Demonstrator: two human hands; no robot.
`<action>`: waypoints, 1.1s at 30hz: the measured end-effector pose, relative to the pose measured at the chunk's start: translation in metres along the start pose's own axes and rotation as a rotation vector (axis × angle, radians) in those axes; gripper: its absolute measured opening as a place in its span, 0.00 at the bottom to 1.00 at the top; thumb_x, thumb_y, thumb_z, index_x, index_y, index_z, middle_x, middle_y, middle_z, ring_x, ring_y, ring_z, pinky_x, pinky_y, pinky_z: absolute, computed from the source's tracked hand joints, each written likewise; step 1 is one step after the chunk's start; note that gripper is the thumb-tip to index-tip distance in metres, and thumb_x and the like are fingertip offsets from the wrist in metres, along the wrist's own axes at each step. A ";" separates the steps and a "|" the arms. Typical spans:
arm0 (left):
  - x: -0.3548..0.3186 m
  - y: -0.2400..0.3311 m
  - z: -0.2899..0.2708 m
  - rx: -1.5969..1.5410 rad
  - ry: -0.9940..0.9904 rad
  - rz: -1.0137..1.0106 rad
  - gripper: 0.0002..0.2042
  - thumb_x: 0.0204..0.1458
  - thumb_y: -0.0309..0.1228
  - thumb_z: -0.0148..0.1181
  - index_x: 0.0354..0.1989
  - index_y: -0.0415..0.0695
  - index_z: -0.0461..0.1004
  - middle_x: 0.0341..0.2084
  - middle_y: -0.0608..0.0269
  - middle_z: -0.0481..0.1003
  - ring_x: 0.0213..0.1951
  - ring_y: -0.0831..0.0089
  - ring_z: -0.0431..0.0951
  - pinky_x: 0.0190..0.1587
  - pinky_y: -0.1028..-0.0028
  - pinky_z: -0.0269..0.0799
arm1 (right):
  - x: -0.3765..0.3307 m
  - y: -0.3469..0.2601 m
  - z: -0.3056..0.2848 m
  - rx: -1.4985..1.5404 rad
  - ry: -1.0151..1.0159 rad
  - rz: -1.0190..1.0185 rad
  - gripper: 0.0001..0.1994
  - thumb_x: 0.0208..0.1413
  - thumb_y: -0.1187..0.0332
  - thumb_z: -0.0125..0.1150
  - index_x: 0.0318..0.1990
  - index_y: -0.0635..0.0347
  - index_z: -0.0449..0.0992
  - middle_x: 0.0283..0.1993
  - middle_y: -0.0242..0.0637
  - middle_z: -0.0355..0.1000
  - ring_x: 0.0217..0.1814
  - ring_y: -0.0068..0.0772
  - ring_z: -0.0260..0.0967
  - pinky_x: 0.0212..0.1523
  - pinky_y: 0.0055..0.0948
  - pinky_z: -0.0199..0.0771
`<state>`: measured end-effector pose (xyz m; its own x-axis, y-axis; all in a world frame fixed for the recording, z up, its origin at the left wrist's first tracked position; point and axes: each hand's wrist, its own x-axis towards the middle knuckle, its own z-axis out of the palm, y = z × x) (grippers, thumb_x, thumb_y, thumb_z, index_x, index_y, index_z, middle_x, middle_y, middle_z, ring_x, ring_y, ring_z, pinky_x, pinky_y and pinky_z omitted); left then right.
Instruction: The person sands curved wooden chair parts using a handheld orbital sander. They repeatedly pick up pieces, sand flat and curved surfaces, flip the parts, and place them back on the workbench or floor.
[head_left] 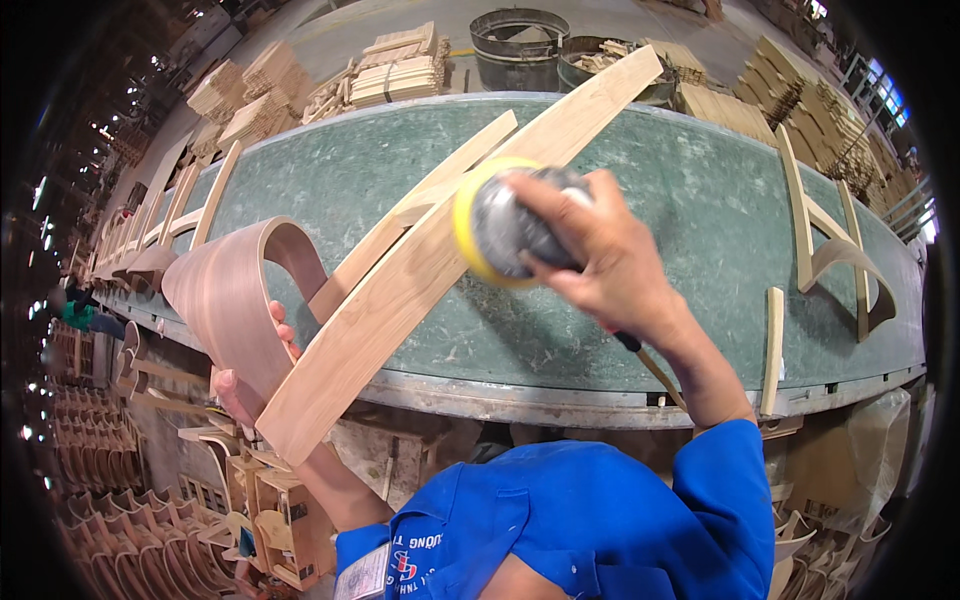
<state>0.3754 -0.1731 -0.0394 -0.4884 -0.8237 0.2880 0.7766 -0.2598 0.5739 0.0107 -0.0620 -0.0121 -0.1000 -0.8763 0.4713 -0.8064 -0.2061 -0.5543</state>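
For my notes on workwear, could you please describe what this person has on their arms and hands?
Both hands, the left hand and the right hand, are bare, without gloves. Short bright blue sleeves of a work shirt leave the forearms uncovered.

Sander point(510, 235) sits on the plank point(420, 270) across the bench point(680, 200) — curved panel point(235, 300) left, frame point(835, 250) right.

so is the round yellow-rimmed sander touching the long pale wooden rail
Touching: the head view shows the round yellow-rimmed sander, held in the right hand, with its yellow edge overlapping the long pale wooden rail.
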 end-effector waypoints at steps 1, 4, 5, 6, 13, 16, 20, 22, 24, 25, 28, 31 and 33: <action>0.000 -0.003 0.002 -0.015 0.017 0.003 0.40 0.44 0.31 0.57 0.64 0.33 0.43 0.55 0.35 0.55 0.52 0.53 0.67 0.51 0.57 0.76 | 0.001 0.004 -0.004 -0.021 0.037 0.029 0.38 0.39 0.69 0.69 0.61 0.25 0.64 0.45 0.47 0.62 0.38 0.45 0.72 0.41 0.34 0.78; -0.003 -0.002 0.003 -0.014 -0.022 -0.010 0.40 0.44 0.32 0.57 0.64 0.34 0.43 0.55 0.36 0.56 0.53 0.52 0.67 0.51 0.56 0.75 | 0.004 0.008 -0.009 -0.057 0.118 0.044 0.38 0.40 0.70 0.68 0.61 0.25 0.63 0.45 0.47 0.62 0.34 0.44 0.72 0.37 0.34 0.79; -0.004 -0.001 0.002 -0.016 -0.024 -0.019 0.40 0.45 0.32 0.57 0.64 0.34 0.43 0.55 0.36 0.56 0.52 0.52 0.67 0.50 0.57 0.75 | 0.002 0.004 -0.006 -0.037 0.076 -0.004 0.38 0.39 0.70 0.68 0.61 0.25 0.63 0.45 0.47 0.62 0.34 0.44 0.72 0.36 0.35 0.79; -0.004 -0.001 0.000 -0.023 -0.030 -0.038 0.40 0.45 0.33 0.57 0.64 0.34 0.43 0.55 0.35 0.56 0.52 0.53 0.67 0.50 0.57 0.76 | -0.003 -0.004 -0.001 -0.023 0.037 -0.041 0.39 0.39 0.70 0.68 0.61 0.25 0.63 0.45 0.48 0.62 0.34 0.45 0.72 0.35 0.35 0.79; -0.003 0.001 -0.011 -0.059 -0.027 -0.119 0.40 0.46 0.29 0.57 0.64 0.32 0.40 0.55 0.37 0.56 0.52 0.48 0.68 0.53 0.53 0.72 | -0.008 -0.033 0.019 0.163 -0.171 -0.203 0.40 0.36 0.71 0.70 0.60 0.23 0.64 0.50 0.54 0.60 0.47 0.54 0.69 0.42 0.40 0.77; -0.007 0.006 -0.007 0.045 -0.002 0.013 0.40 0.45 0.32 0.57 0.64 0.32 0.41 0.56 0.37 0.56 0.53 0.49 0.69 0.52 0.53 0.72 | 0.021 -0.004 0.009 0.106 -0.004 -0.086 0.36 0.40 0.70 0.69 0.60 0.28 0.65 0.53 0.50 0.60 0.51 0.50 0.68 0.48 0.40 0.74; -0.007 0.010 -0.004 0.105 0.058 0.002 0.42 0.44 0.39 0.59 0.64 0.30 0.45 0.59 0.35 0.54 0.50 0.54 0.70 0.50 0.62 0.74 | 0.063 0.083 -0.022 0.114 0.255 -0.035 0.33 0.46 0.67 0.66 0.63 0.51 0.63 0.56 0.47 0.67 0.59 0.40 0.64 0.58 0.35 0.65; 0.014 -0.013 0.013 -0.056 0.015 -0.075 0.41 0.45 0.41 0.57 0.64 0.29 0.47 0.61 0.34 0.54 0.51 0.54 0.70 0.51 0.64 0.73 | 0.061 0.112 -0.043 0.105 0.324 0.079 0.33 0.46 0.68 0.64 0.63 0.50 0.64 0.55 0.47 0.68 0.54 0.40 0.68 0.56 0.35 0.67; 0.027 -0.037 0.029 -0.064 0.068 -0.054 0.37 0.50 0.45 0.52 0.62 0.29 0.53 0.59 0.35 0.58 0.52 0.56 0.71 0.51 0.66 0.72 | 0.058 0.112 -0.034 0.163 0.336 0.069 0.33 0.44 0.71 0.63 0.63 0.49 0.64 0.53 0.50 0.70 0.52 0.41 0.70 0.54 0.35 0.68; 0.030 -0.046 0.040 0.048 0.203 0.022 0.34 0.53 0.47 0.48 0.60 0.29 0.57 0.56 0.36 0.62 0.51 0.58 0.72 0.51 0.67 0.72 | 0.050 0.104 -0.030 0.211 0.304 0.078 0.34 0.44 0.72 0.63 0.63 0.50 0.63 0.53 0.50 0.69 0.52 0.40 0.69 0.55 0.34 0.68; 0.029 -0.056 0.056 0.116 0.236 0.089 0.35 0.57 0.55 0.41 0.57 0.30 0.61 0.52 0.39 0.67 0.50 0.61 0.73 0.50 0.68 0.73 | 0.026 0.041 0.011 0.153 0.180 -0.012 0.33 0.43 0.71 0.66 0.62 0.48 0.66 0.48 0.43 0.67 0.50 0.38 0.68 0.52 0.33 0.70; 0.030 -0.056 0.043 -0.093 0.144 0.049 0.41 0.54 0.62 0.44 0.62 0.34 0.56 0.58 0.38 0.59 0.50 0.56 0.73 0.54 0.64 0.70 | -0.002 -0.027 0.028 0.072 -0.004 -0.203 0.33 0.40 0.70 0.69 0.59 0.40 0.69 0.43 0.42 0.63 0.44 0.41 0.69 0.44 0.35 0.75; 0.040 -0.061 0.048 -0.123 0.163 0.044 0.42 0.55 0.63 0.39 0.58 0.30 0.59 0.52 0.38 0.66 0.48 0.59 0.75 0.48 0.66 0.76 | -0.014 -0.059 0.026 0.031 -0.203 -0.299 0.33 0.38 0.72 0.69 0.57 0.33 0.70 0.42 0.46 0.61 0.40 0.45 0.70 0.36 0.38 0.78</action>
<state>0.2893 -0.1658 -0.0264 -0.3897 -0.9038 0.1767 0.8434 -0.2732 0.4627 0.0747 -0.0485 -0.0039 0.2583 -0.8431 0.4716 -0.7639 -0.4771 -0.4345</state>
